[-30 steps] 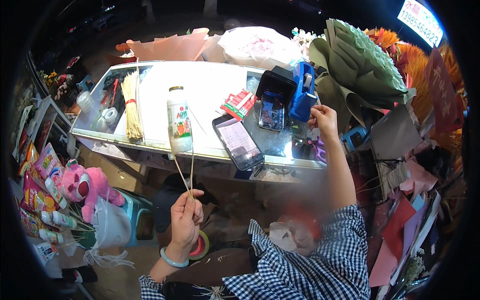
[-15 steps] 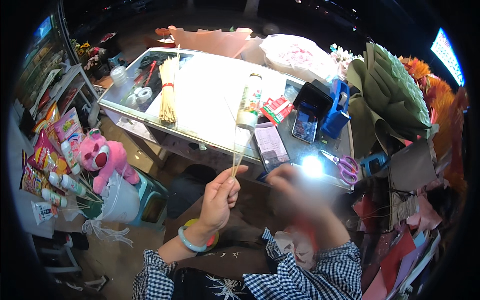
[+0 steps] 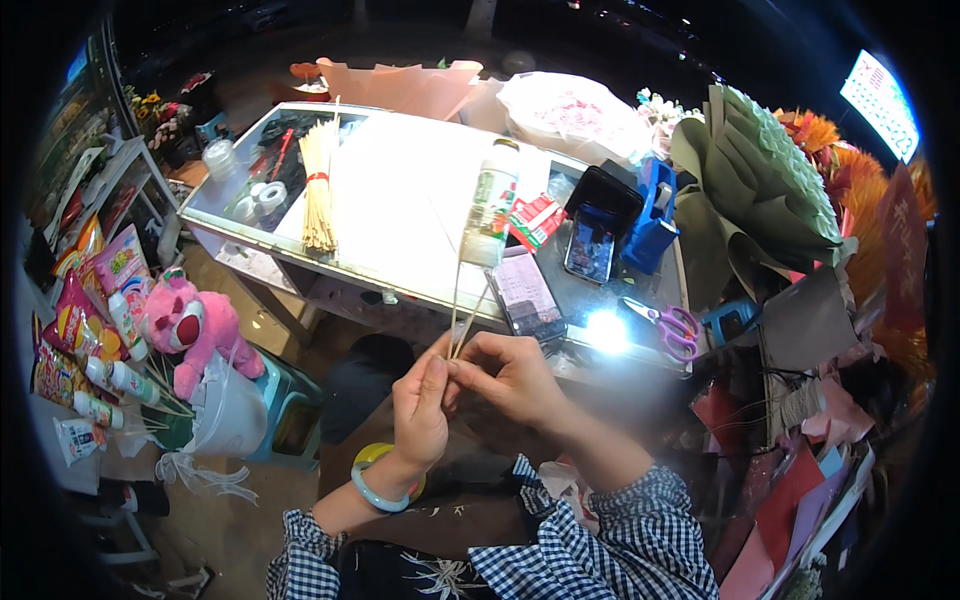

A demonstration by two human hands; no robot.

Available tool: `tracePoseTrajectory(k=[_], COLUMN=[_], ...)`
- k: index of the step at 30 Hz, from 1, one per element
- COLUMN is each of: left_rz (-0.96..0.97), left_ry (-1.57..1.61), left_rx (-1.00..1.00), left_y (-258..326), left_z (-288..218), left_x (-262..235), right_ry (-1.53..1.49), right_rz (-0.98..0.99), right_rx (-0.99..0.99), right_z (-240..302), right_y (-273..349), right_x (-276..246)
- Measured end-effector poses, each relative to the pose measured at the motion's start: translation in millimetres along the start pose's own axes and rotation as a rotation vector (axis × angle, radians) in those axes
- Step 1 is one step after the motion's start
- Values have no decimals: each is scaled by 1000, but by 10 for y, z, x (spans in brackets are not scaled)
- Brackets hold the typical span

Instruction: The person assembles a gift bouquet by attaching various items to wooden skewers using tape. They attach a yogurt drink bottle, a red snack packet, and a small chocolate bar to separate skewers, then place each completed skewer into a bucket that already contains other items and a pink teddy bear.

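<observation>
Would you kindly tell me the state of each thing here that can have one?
Left hand: pinching two sticks
Right hand: at the sticks' lower ends
Bottle: capped, slightly tilted
Stick bundle: banded
Nearer phone: screen lit
Farther phone: screen lit
Scissors: lying flat, blade opening unclear
Sign: lit

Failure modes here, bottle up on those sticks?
The bottle sits at the far end of two thin, splayed sticks held low by the left hand; it might tip if the right hand, at their base, nudges them. If dropped, it could strike the phone with the pale screen, which appears close by. The scissors lie near the counter's edge and might get knocked.
</observation>
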State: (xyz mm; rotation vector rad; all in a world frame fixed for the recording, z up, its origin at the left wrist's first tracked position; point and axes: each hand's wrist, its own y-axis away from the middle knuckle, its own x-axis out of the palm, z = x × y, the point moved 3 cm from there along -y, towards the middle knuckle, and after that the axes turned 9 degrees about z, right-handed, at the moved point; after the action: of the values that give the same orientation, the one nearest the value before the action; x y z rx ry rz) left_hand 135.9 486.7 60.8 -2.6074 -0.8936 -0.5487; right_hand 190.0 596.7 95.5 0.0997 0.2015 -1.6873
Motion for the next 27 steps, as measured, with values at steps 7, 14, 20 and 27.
tracePoseTrajectory(k=[7,14,20,27], left_rz=[77,131,17,52], left_ry=[174,406,51,-83], left_rx=[-30,-133,-1,58], left_y=[59,73,120,181], left_z=[-116,-190,-71,27], left_x=[15,24,-46,-111], right_ry=[-208,-183,-55,232], right_rz=[112,206,73,-17], right_rx=[-13,-147,-126,-208], right_z=[-20,37,86,227], right_y=[-16,-36,-9,35], right_x=[-58,-42,46,82])
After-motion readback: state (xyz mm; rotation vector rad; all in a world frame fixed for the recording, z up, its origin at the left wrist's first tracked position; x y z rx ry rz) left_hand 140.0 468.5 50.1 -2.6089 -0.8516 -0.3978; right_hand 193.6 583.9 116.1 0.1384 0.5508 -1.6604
